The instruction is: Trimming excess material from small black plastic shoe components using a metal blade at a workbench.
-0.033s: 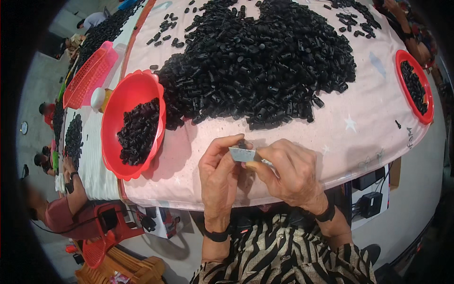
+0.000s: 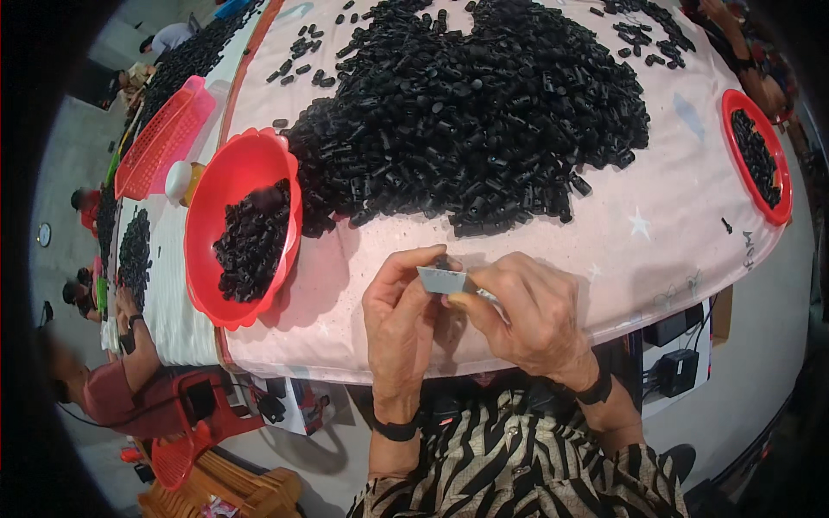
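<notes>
My left hand pinches a small black plastic part between thumb and fingertips, above the near edge of the table. My right hand is closed on a flat grey metal blade, trapezoid in shape, with its wide edge up against the black part. The two hands nearly meet at the blade. Beyond them spreads a large heap of small black cylindrical plastic parts. Left of my hands, a red scalloped bowl holds more small black pieces.
A pink cloth covers the table. At the right stands another red tray with black pieces. Behind the left bowl are a pink basket and a white-capped jar. A person sits at the left beside a red chair.
</notes>
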### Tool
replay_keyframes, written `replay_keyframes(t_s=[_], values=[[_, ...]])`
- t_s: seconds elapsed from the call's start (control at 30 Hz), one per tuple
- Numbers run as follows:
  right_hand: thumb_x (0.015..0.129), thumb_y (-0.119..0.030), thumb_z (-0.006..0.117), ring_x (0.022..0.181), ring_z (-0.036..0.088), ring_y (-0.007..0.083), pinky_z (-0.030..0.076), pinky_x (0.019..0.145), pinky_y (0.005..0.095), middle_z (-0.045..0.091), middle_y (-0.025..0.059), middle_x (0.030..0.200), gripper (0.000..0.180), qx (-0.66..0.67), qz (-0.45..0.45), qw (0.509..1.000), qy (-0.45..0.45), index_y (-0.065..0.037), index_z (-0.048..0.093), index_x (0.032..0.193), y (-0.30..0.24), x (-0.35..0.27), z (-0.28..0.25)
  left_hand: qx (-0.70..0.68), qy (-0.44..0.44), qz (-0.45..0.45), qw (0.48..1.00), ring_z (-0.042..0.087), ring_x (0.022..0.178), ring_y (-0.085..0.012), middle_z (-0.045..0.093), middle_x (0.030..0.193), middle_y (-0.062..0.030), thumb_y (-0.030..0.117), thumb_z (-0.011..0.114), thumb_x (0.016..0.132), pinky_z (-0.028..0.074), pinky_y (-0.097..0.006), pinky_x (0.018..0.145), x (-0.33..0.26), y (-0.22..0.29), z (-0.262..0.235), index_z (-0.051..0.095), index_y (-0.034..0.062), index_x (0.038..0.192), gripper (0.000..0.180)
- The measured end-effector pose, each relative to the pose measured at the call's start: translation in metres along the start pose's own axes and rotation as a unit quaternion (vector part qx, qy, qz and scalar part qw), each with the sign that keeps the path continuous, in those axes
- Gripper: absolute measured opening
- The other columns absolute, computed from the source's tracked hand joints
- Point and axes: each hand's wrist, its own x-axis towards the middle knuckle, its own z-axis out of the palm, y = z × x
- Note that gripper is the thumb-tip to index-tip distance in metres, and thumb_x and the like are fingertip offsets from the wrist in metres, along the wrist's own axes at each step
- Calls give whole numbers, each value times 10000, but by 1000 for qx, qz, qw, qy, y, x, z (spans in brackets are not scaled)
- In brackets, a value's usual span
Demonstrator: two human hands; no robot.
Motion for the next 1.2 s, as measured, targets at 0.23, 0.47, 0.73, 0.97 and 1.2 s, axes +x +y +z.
replay_keyframes(t_s=[0.23,0.47,0.73,0.97,1.2], values=[[775,-97,754,551,585,185,441,434,291,591,84,717,224,38,-15,996,81,1,593,895,2,-1,-2,-1,28,2,1000,567,742,-118,649,976,-110,45,569,927,480,-235,715,1,5,3,582,-37,1170,258],[773,-42,745,552,596,187,438,420,282,602,94,707,221,50,59,993,94,10,588,919,-1,0,-14,-21,-8,17,1000,559,675,-127,644,984,-127,91,562,945,475,-241,638,0,3,-1,578,-21,1199,277],[754,-19,746,546,586,183,437,413,274,619,94,728,232,48,94,990,96,3,595,929,-2,-3,-16,-10,-6,7,1000,597,696,-144,646,974,-142,25,566,919,458,-224,571,-4,5,0,592,-30,1152,241],[748,-21,752,561,587,203,435,426,294,610,95,732,225,-6,90,993,70,2,593,905,4,-6,-23,-5,-9,5,1000,602,729,-153,648,975,-142,-14,580,890,470,-240,603,-3,5,3,590,-39,1156,267],[754,-45,758,586,603,218,474,462,318,616,89,744,229,-13,97,994,52,-3,602,917,6,-6,-21,2,-30,16,999,604,774,-170,643,1035,-148,-11,602,875,477,-252,645,-1,3,-2,576,-25,1206,332]])
